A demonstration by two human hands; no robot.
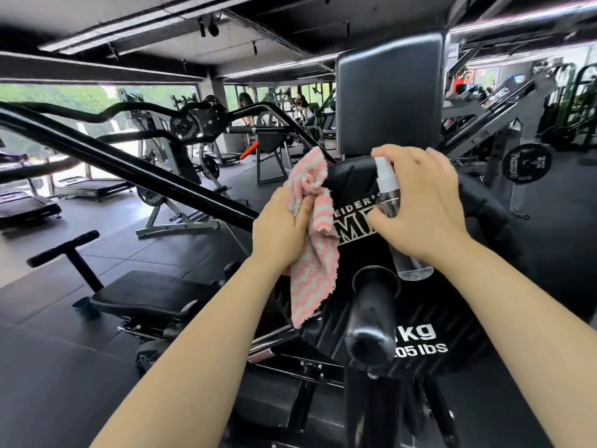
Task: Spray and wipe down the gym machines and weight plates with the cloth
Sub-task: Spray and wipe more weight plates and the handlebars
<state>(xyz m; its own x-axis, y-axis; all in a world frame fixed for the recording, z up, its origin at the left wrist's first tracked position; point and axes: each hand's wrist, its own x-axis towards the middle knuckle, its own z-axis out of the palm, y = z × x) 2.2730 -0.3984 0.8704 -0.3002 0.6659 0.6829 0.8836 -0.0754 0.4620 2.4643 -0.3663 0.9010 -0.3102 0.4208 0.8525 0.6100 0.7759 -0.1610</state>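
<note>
Black sleeve bar (368, 344) carries heavy, rigid weight plate (416, 318); left hand (281, 227) bunches the soft limp cloth (315, 253), right hand (420, 202) wraps the light, slick spray bottle (392, 202).

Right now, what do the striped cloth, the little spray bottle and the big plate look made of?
Cloth: fluffy pink-and-white terry or microfibre, judging by its fuzzy pile. Spray bottle: clear plastic, see-through, with a white nozzle. Weight plate: black, semi-gloss, probably rubber-coated or painted metal; raised white lettering.
</note>
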